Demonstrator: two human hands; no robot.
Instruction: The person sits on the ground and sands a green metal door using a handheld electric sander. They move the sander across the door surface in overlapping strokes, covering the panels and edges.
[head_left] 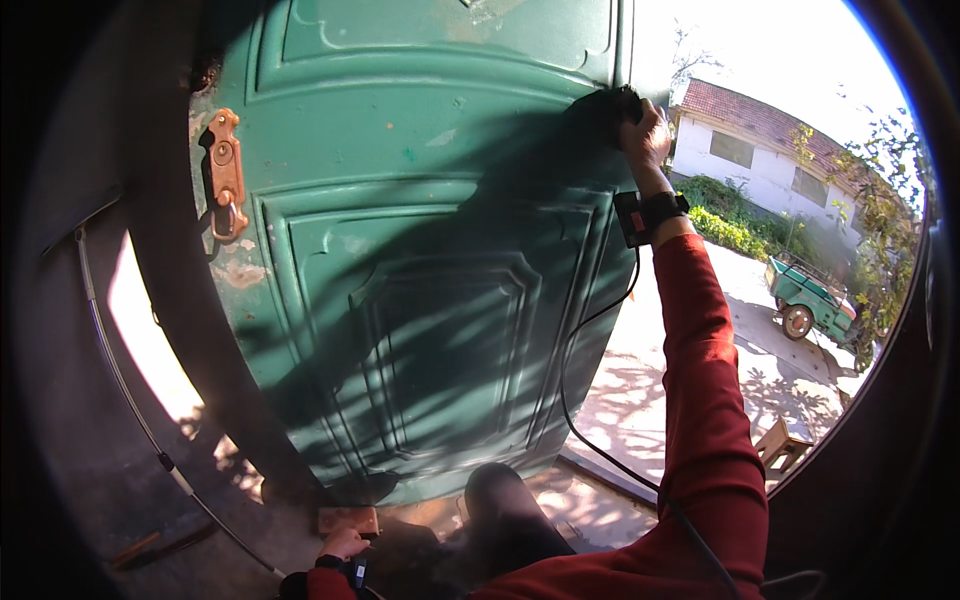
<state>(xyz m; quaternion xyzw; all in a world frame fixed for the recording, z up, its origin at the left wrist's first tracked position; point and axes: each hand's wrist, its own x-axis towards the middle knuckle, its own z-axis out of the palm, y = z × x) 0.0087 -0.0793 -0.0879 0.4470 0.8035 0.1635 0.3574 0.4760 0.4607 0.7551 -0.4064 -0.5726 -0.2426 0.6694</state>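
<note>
A green metal door (420,290) with raised panels fills the middle of the view. My right hand (645,135) is raised to the door's right edge, its fingers curled round something small and dark; shadow keeps me from making out what it is. Low down near the door's foot, my left hand (345,543) is closed at the near side of a reddish-brown brick (348,519) and seems to grip it. A worn copper-coloured handle plate (226,175) with a keyhole is fixed at the door's left side.
A black strap with a small box (655,212) sits on my right wrist, and its cable (570,375) hangs along my arm. A thin pale cord (120,370) runs down at left. Outside are a wooden stool (781,444), a green cart (810,298) and a white building (740,150).
</note>
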